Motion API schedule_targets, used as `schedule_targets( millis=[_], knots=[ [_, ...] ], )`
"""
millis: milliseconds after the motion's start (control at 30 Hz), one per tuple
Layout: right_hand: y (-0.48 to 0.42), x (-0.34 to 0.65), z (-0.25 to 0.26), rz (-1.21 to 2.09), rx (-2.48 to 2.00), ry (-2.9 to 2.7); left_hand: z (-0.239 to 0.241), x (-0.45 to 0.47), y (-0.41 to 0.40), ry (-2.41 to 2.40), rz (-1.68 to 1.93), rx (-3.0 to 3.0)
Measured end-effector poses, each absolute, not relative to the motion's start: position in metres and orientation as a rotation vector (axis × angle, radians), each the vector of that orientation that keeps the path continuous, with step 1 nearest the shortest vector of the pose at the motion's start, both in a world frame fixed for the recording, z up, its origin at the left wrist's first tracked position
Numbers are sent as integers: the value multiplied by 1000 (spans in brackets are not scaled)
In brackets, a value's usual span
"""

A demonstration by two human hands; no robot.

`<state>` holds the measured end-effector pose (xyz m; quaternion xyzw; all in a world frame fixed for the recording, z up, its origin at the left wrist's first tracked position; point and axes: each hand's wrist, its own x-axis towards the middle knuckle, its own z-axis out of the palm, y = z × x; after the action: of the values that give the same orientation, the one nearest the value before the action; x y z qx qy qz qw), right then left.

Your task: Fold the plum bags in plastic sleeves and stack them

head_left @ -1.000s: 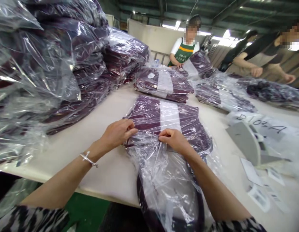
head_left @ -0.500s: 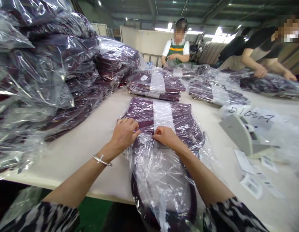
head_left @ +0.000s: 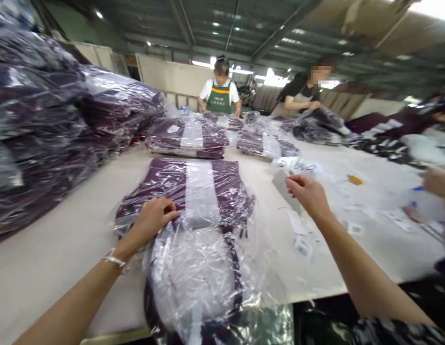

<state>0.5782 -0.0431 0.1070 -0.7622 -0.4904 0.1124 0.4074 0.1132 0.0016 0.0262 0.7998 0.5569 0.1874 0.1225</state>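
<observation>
1. I have a folded maroon bundle (head_left: pixel 165 184) in front of me, inside a clear plastic bag (head_left: pixel 193 268), near the table's front edge. A white strip (head_left: pixel 201 191) runs down the bundle's middle, and the bag's loose end trails toward me.
2. I see the left hand (head_left: pixel 152 218) resting on the plastic over the bundle's near part, fingers curled and thumb stretched along the film. A gap shows between thumb and forefinger; I can't tell whether they pinch any plastic. A bracelet (head_left: pixel 114 259) circles that wrist.
3. I see the right hand (head_left: pixel 310 194) to the right of the bundle, apart from it. Its fingers are bent, with thumb and forefinger close together; I can't tell whether anything is between them.
4. Just beside it on the table (head_left: pixel 57 268) I make out a grey object (head_left: pixel 279 182), partly hidden, and a white card (head_left: pixel 296 222).
5. To my left rises a heap of wrapped maroon bundles (head_left: pixel 39 124); two more wrapped stacks (head_left: pixel 168 136) lie beyond mine.
6. Across the table I see a person in a green apron (head_left: pixel 218 99) and another in a dark top (head_left: pixel 294 88).
</observation>
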Motion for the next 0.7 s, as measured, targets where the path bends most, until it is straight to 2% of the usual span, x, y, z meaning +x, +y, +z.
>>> schedule_targets(
  millis=[100,200,333,500,700],
  knots=[
    [-63,668,116,79,-2022,-903,24,113,8,1610,523,2303],
    [-62,707,104,310,-2000,-739,27,114,10,1606,487,2292],
    [-45,711,77,580,-1890,-716,33,117,7,1652,447,2256],
    [-41,710,59,647,-1829,-645,35,119,6,1655,457,2239],
    [-49,696,53,887,-1753,-612,35,120,5,1639,443,2233]
  ],
)
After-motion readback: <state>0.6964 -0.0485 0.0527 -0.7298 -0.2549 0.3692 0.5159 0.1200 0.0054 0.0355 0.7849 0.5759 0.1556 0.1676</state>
